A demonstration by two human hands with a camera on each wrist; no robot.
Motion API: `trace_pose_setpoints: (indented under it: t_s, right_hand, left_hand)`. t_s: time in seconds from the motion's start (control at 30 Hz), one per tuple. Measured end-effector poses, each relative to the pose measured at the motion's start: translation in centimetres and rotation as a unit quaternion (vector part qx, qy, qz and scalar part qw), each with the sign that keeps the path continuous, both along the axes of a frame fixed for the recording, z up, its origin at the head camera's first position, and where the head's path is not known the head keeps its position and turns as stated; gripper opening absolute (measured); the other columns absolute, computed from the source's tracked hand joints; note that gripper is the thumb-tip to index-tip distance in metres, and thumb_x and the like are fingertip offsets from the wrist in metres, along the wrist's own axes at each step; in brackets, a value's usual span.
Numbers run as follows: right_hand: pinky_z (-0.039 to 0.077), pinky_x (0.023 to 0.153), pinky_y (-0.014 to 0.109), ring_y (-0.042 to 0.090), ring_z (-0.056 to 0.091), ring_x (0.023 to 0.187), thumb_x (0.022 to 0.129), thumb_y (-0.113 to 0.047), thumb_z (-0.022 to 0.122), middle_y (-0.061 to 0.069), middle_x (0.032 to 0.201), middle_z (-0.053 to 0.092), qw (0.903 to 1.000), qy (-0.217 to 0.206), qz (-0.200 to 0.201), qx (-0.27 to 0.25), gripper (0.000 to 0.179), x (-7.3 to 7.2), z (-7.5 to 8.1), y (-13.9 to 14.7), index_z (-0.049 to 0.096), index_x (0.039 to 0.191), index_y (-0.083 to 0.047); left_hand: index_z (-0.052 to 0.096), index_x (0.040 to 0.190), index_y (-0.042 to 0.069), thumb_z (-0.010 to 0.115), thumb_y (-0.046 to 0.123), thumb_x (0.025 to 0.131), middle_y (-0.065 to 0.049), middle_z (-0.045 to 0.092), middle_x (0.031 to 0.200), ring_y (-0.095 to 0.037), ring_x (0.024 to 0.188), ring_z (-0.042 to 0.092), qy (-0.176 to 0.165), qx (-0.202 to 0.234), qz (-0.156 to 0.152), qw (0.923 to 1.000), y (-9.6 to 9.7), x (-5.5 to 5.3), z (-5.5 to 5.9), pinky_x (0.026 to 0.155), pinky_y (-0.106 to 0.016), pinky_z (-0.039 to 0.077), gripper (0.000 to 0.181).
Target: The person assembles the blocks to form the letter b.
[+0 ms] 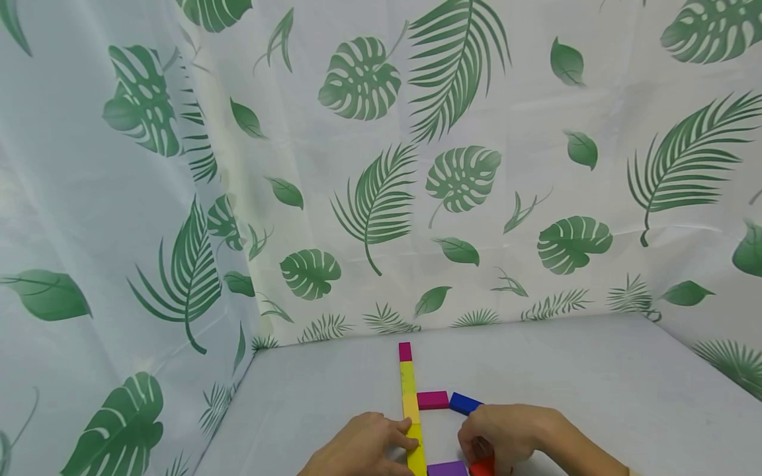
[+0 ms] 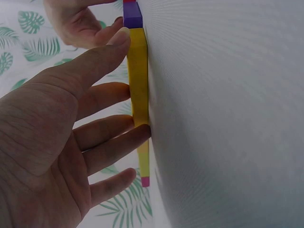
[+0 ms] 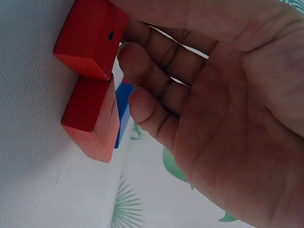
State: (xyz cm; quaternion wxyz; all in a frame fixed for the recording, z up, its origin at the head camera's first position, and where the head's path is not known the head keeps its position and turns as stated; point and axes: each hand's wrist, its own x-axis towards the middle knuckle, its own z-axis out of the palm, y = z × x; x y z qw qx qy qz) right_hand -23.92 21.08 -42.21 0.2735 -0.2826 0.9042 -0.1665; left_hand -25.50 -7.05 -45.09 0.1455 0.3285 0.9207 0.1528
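Observation:
A line of yellow blocks (image 1: 415,439) runs away across the white surface, with a magenta block (image 1: 405,352) at its far end. Nearly straight, the fingers of my left hand (image 1: 370,446) touch the yellow line along its left side; the left wrist view shows the thumb at its near end. My right hand (image 1: 506,433) has its fingers bent at a red block (image 3: 90,38) and pinches it, though the fingertips are partly hidden. A second red block (image 3: 92,116) touches that one. From the line, a magenta block (image 1: 432,400), a blue block (image 1: 465,403) and a purple block (image 1: 448,469) form a loop.
Behind the white tabletop (image 1: 321,377) hangs a white curtain with green leaves (image 1: 381,291). Another leaf-printed sheet (image 1: 107,264) closes off the left side, and the sheet continues at the right.

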Motion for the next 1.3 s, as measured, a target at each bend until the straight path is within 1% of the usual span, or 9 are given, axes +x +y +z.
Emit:
trace_pose_setpoints:
  t_s: [0.1, 0.4, 0.57, 0.83, 1.03, 1.2, 1.3]
  right_hand:
    - [0.051, 0.071, 0.019, 0.001, 0.055, 0.076, 0.080, -0.001, 0.087, -0.014, 0.080, 0.063, 1.0000, 0.002, 0.004, -0.004, 0.039, 0.02, -0.04, 0.00, 0.069, 0.093, -0.033]
    - [0.051, 0.070, 0.019, 0.001, 0.056, 0.077, 0.079, -0.005, 0.088, -0.015, 0.081, 0.062, 0.9995, 0.016, 0.013, -0.022, 0.036, 0.06, -0.08, -0.02, 0.069, 0.093, -0.033]
    - [0.051, 0.069, 0.020, 0.002, 0.057, 0.077, 0.078, -0.005, 0.088, -0.015, 0.081, 0.063, 0.9993, 0.020, 0.009, -0.030, 0.036, 0.09, -0.14, -0.02, 0.069, 0.093, -0.032]
    - [0.052, 0.071, 0.019, 0.002, 0.057, 0.077, 0.077, -0.003, 0.088, -0.014, 0.081, 0.062, 0.9992, 0.023, 0.005, -0.033, 0.039, 0.06, -0.12, -0.09, 0.070, 0.094, -0.033]
    - [0.052, 0.071, 0.019, 0.001, 0.057, 0.078, 0.077, -0.002, 0.087, -0.014, 0.082, 0.062, 0.9992, 0.023, 0.006, -0.032, 0.039, 0.07, -0.09, -0.12, 0.070, 0.095, -0.032]
    - [0.052, 0.072, 0.019, 0.002, 0.057, 0.078, 0.077, -0.001, 0.088, -0.014, 0.082, 0.062, 0.9994, 0.019, -0.005, -0.028, 0.039, 0.12, -0.03, -0.27, 0.070, 0.094, -0.032]
    - [0.052, 0.072, 0.019, 0.002, 0.057, 0.078, 0.078, -0.002, 0.088, -0.014, 0.082, 0.062, 0.9994, 0.020, -0.003, -0.027, 0.039, 0.11, -0.01, -0.26, 0.070, 0.094, -0.032]
  left_hand:
    - [0.078, 0.119, 0.040, 0.082, 0.049, 0.086, 0.018, 0.068, 0.134, 0.006, 0.097, 0.062, 0.002, 0.002, -0.006, 1.0000, -0.01, -0.10, 0.04, 0.090, -0.022, 0.054, 0.035]
    - [0.078, 0.119, 0.041, 0.083, 0.049, 0.086, 0.019, 0.068, 0.134, 0.005, 0.098, 0.062, 0.005, -0.004, -0.005, 1.0000, 0.08, -0.14, 0.04, 0.091, -0.023, 0.054, 0.034]
    - [0.077, 0.119, 0.042, 0.082, 0.048, 0.086, 0.019, 0.068, 0.135, 0.004, 0.098, 0.062, 0.011, -0.011, -0.006, 0.9999, 0.14, -0.03, 0.09, 0.091, -0.024, 0.054, 0.034]
    - [0.077, 0.119, 0.042, 0.083, 0.047, 0.086, 0.019, 0.068, 0.134, 0.004, 0.097, 0.062, 0.009, -0.013, -0.006, 0.9999, 0.17, 0.03, 0.10, 0.092, -0.024, 0.054, 0.034]
    - [0.077, 0.120, 0.041, 0.082, 0.048, 0.086, 0.018, 0.068, 0.134, 0.004, 0.099, 0.063, 0.007, -0.011, -0.008, 0.9999, 0.14, -0.06, 0.19, 0.095, -0.027, 0.055, 0.034]
    - [0.077, 0.120, 0.040, 0.082, 0.049, 0.087, 0.018, 0.068, 0.135, 0.004, 0.102, 0.064, 0.010, -0.011, -0.011, 0.9998, 0.11, -0.07, 0.23, 0.096, -0.026, 0.055, 0.035]
    - [0.077, 0.120, 0.040, 0.081, 0.049, 0.087, 0.018, 0.068, 0.134, 0.004, 0.103, 0.064, 0.013, -0.012, -0.012, 0.9998, 0.09, -0.05, 0.21, 0.096, -0.026, 0.055, 0.035]
